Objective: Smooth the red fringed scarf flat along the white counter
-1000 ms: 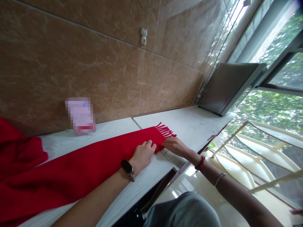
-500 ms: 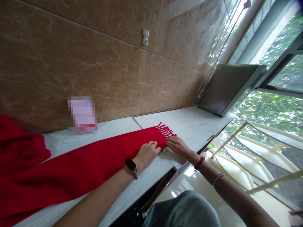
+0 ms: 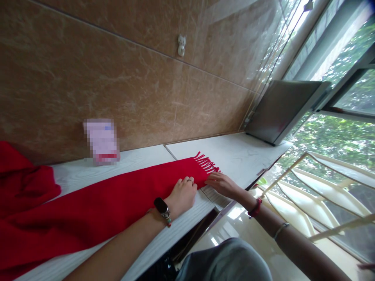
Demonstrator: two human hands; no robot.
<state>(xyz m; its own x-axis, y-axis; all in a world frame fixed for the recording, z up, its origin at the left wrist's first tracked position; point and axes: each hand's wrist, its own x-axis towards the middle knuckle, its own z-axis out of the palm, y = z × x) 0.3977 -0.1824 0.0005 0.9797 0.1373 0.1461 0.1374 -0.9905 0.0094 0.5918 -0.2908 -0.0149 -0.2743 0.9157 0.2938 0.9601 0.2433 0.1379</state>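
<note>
A long red scarf point(image 3: 137, 189) is laid lengthwise over the white wood-grain cabinet top point(image 3: 225, 148), its fringe point(image 3: 206, 163) pointing right. My left hand point(image 3: 184, 196), with a ring and a dark wristband, is closed over the scarf's near edge, fingers curled and thumb hidden. Just to its right, my right hand point(image 3: 221, 184) is closed at the near corner by the fringe, fingers together on the cloth. The fingertips of that hand are partly hidden. At far left the rest of the scarf lies bunched in a heap point(image 3: 26, 183).
A blurred pink packet point(image 3: 103, 142) leans against the brown tiled wall. A white cat-shaped hook point(image 3: 181, 45) sticks to the tiles above. Far right along the surface stands a grey metallic box point(image 3: 283, 111). A cream tiered rack point(image 3: 319, 195) stands by the window.
My right hand has shifted slightly, its wrist and forearm moving to the right. My left hand's fingers are more curled in. The scarf has barely moved.
</note>
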